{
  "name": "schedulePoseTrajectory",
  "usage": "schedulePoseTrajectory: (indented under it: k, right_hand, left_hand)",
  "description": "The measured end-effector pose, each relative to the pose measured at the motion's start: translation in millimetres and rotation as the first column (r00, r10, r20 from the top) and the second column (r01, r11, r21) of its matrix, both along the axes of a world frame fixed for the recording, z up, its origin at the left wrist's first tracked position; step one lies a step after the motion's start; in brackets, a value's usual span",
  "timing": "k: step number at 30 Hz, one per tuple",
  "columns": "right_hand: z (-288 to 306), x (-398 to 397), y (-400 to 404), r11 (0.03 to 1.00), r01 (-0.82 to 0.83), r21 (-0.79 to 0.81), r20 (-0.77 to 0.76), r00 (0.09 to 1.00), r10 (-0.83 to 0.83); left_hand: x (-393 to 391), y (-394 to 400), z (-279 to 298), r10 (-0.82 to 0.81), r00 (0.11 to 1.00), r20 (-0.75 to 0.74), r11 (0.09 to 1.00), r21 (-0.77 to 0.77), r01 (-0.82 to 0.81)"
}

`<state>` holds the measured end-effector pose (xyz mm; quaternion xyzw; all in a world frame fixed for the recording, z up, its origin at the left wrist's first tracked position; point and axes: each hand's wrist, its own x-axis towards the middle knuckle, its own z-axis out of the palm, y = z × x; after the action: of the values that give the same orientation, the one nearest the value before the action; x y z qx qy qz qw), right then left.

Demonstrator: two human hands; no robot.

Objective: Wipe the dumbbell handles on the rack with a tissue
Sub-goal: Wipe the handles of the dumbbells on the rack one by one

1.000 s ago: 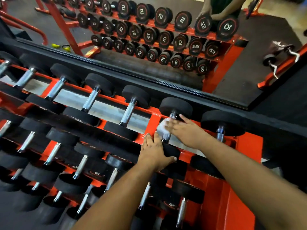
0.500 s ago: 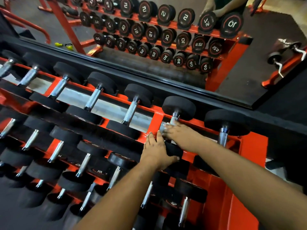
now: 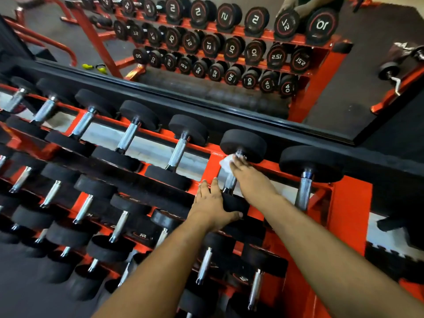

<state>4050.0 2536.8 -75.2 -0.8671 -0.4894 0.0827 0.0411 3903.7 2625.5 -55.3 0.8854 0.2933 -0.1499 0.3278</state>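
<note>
Right hand (image 3: 254,180) wipes dumbbell handle (image 3: 230,182) with tissue (image 3: 226,162)
Handle runs front-to-back across rack (image 3: 351,203) top tier; right fingers curl round tissue on it, left hand (image 3: 213,207) grips the near head.

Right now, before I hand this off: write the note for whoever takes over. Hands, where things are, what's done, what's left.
Right hand: presses the white tissue onto the handle of the top-row dumbbell second from the right, at its far end by the rear head.
Left hand: grips that dumbbell's near head to steady it.
Done: cannot tell which handles are already clean.
Left: finish this handle; its neighbour on the right and the lower rows on the red rack may still need wiping.
</note>
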Motion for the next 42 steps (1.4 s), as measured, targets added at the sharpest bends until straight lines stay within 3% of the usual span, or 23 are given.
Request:
schedulePoseTrajectory:
  k: [2,4,9,11,13,14,15,17,18,20,23,25,27,29,32,34,37,38,40,42]
  right_hand:
    - [-2.9,-9.3,12.1,0.966,0.211,0.152,-0.180,0.967,-0.182]
    - [-6.4,-20.2,11.8,0.856,0.449,0.257,-0.380,0.861,-0.337]
    - [-21.0,-28.4,0.5,0.705,0.676,0.215,-0.664,0.631,-0.402]
    - [-13.1,-21.2,16.9,0.476,0.852,0.219,-0.850,0.406,-0.336]
    - [-5.8,-9.6,32.4,0.238,0.968,0.078,-0.981,0.117,-0.156]
    - [-7.3,-5.5,35.8,0.226,0.974,-0.020,-0.997,-0.004,-0.074]
    - [-10.1,-4.4,35.1,0.285,0.953,-0.101,-0.995,-0.095,-0.037]
    - [-17.0,-7.2,33.7,0.431,0.886,-0.169,-0.986,-0.155,-0.070]
    - [-16.6,-6.1,33.1,0.460,0.869,-0.181,-0.984,-0.159,-0.085]
    - [-8.4,-0.7,36.2,0.425,0.889,-0.173,-0.983,-0.182,-0.020]
    - [-1.0,3.2,46.6,0.346,0.929,-0.129,-0.980,-0.173,0.100]
    - [-6.5,-2.9,42.3,0.428,0.891,-0.149,-0.987,-0.161,-0.007]
    - [-8.1,-11.3,29.6,0.558,0.803,-0.207,-0.971,-0.100,-0.217]
    - [-11.0,-14.9,17.3,0.651,0.724,-0.226,-0.927,0.045,-0.372]
    - [-13.1,-17.7,5.2,0.771,0.618,-0.156,-0.760,0.424,-0.493]
    - [0.3,-15.8,-0.8,0.873,0.482,-0.080,-0.639,0.647,-0.416]
    - [29.5,-8.7,-0.3,0.956,0.250,0.151,-0.429,0.888,-0.165]
    - [35.5,-4.5,3.0,0.955,0.180,0.236,-0.366,0.927,-0.084]
    - [33.6,0.0,8.4,0.966,-0.059,0.251,-0.218,0.969,0.115]
    - [9.4,7.9,9.3,0.915,-0.401,0.034,-0.034,0.915,0.402]
  left_hand:
    - [-1.6,-0.6,1.3,0.005,1.000,0.006,1.000,0.000,-0.005]
    - [-2.6,-0.2,2.0,0.007,1.000,0.018,1.000,-0.010,-0.007]
    - [-2.8,0.2,-2.9,-0.014,0.999,0.042,1.000,-0.002,0.014]
    - [-3.6,0.2,-5.2,-0.016,0.999,0.051,1.000,0.018,0.015]
    - [-3.0,1.2,-7.1,-0.016,0.998,0.061,1.000,0.028,0.014]
    - [-2.8,1.3,-8.6,-0.015,0.997,0.070,0.999,0.035,0.013]
    - [-3.2,0.8,-9.3,-0.015,0.997,0.079,0.999,0.041,0.012]
    - [-4.5,1.2,-10.6,-0.013,0.996,0.092,0.999,0.036,0.009]
    - [-4.8,1.5,-11.0,-0.010,0.995,0.097,1.000,0.031,0.007]
    - [-4.6,0.6,-11.8,-0.012,0.996,0.093,0.999,0.031,0.009]
    - [-3.2,0.3,-11.8,-0.006,0.996,0.085,1.000,0.031,0.003]
    - [-2.6,0.5,-12.6,-0.010,0.997,0.081,0.999,0.041,0.007]
    - [-2.1,1.0,-12.0,-0.012,0.997,0.075,0.999,0.033,0.009]
    - [-2.1,1.4,-10.1,-0.010,0.998,0.064,1.000,0.026,0.009]
    - [-1.9,3.8,-6.1,0.007,0.999,0.039,1.000,0.003,-0.007]
    - [-1.3,1.9,-4.0,0.038,0.999,0.033,0.999,0.003,-0.038]
    - [-1.2,-5.0,-2.8,0.129,0.991,0.047,0.992,0.004,-0.129]
    - [0.0,-10.6,0.4,0.170,0.984,0.051,0.985,0.021,-0.171]
    - [2.5,-15.4,1.1,0.196,0.980,0.036,0.978,0.060,-0.198]
    - [3.1,-19.1,0.0,0.215,0.977,0.015,0.972,0.098,-0.215]
